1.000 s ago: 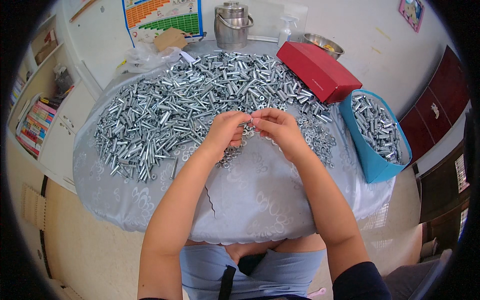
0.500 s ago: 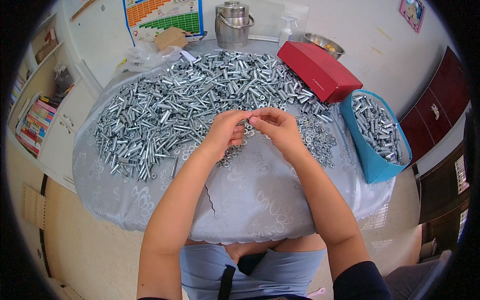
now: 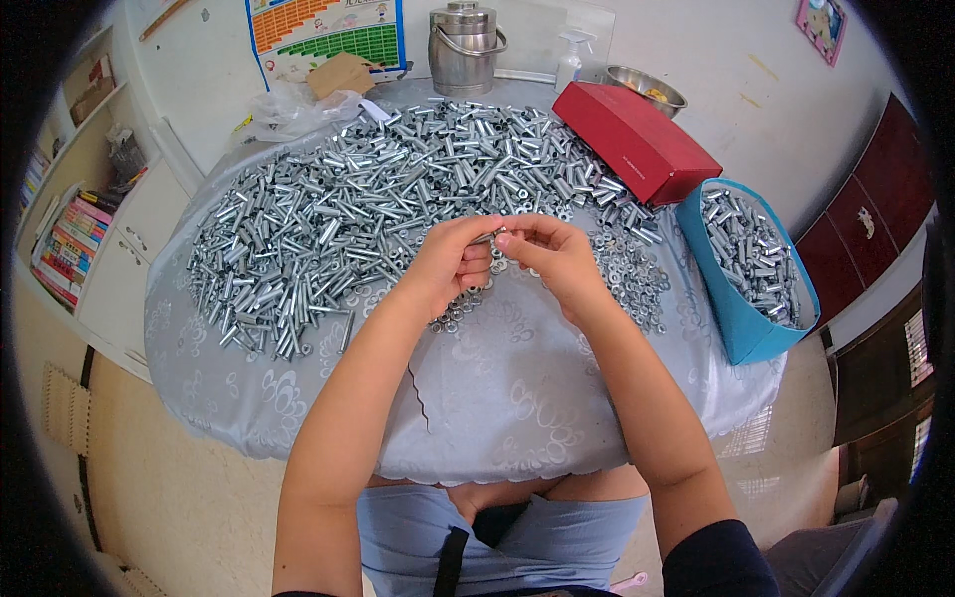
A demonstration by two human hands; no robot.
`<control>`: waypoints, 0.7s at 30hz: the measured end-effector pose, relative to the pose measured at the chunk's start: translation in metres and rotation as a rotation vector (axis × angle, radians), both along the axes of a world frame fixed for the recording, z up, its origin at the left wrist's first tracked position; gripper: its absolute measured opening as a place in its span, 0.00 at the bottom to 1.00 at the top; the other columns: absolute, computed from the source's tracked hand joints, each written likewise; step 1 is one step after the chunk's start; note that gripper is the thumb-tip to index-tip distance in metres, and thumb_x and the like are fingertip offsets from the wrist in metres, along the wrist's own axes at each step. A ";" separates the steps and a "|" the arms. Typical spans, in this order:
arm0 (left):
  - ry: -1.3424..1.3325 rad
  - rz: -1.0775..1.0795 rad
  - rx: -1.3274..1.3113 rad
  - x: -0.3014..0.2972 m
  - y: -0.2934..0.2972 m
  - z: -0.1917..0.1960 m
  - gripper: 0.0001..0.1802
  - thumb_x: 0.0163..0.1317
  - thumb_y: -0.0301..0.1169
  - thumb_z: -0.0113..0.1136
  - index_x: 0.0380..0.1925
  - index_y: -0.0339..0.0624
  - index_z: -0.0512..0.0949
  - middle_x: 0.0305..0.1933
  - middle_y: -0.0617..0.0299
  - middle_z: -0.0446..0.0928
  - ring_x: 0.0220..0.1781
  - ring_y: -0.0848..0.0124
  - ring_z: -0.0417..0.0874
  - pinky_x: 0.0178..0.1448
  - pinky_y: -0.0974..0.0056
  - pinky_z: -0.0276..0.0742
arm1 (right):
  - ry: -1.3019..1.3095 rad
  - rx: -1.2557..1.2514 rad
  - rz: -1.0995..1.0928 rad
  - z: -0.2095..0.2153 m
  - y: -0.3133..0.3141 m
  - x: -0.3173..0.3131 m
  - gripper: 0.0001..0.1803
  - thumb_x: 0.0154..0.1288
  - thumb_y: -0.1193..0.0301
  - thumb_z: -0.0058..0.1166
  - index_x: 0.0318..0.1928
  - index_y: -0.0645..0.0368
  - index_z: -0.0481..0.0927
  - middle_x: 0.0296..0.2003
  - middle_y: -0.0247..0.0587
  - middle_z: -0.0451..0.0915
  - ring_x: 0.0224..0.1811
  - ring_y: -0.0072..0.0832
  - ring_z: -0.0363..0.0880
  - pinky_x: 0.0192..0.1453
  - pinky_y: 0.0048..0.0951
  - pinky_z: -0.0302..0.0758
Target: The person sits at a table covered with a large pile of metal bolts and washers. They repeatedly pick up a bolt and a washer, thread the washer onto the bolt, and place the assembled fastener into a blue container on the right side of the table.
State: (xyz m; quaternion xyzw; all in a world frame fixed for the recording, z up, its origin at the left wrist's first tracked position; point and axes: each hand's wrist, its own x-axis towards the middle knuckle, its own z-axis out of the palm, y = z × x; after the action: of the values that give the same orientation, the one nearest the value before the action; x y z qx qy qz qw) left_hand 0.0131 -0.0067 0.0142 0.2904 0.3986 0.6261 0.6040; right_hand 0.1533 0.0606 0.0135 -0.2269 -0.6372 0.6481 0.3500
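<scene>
The left hand [image 3: 450,267] and the right hand [image 3: 545,254] met above the middle of the round table [image 3: 497,398], which was draped in a grey patterned cloth, and between them they held one small metal bolt [image 3: 487,237]. The thumbs and forefingers of both hands were pinched together on it, the other fingers curled in; whether a washer or sleeve sat on it was too small to tell. The piece looked stiff, light singly, smooth and plated, so probably a little slippery, and best taken by the shank between fingertip pads, as it was. From 9 to 12 o'clock of the hands spread a great heap of zinc-plated sleeves and bolts [image 3: 378,209]. At 3 o'clock lay a scatter of flat washers [image 3: 627,274], with a few more washers just under the left wrist. Further out at 3 o'clock a blue bin [image 3: 741,318] hung off the table's edge, partly filled with similar metal pieces. At 1 o'clock rested a red box [image 3: 637,139], and beyond it a steel bowl [image 3: 645,88]. At 12 o'clock stood a lidded steel pot [image 3: 466,45].
</scene>
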 end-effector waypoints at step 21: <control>-0.139 0.450 0.008 -0.018 0.005 -0.008 0.12 0.56 0.37 0.48 0.24 0.39 0.69 0.10 0.75 0.50 0.10 0.82 0.48 0.15 0.73 0.44 | -0.394 1.067 0.029 -0.019 -0.016 0.000 0.11 0.50 0.68 0.57 0.36 0.54 0.81 0.33 0.39 0.73 0.39 0.36 0.70 0.44 0.32 0.69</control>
State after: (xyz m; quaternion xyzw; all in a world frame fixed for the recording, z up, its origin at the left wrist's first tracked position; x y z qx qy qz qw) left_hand -0.0053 -0.0014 0.0063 0.1529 0.4080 0.7651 0.4742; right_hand 0.1528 0.0449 -0.0057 -0.1262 -0.9327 0.1866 0.2817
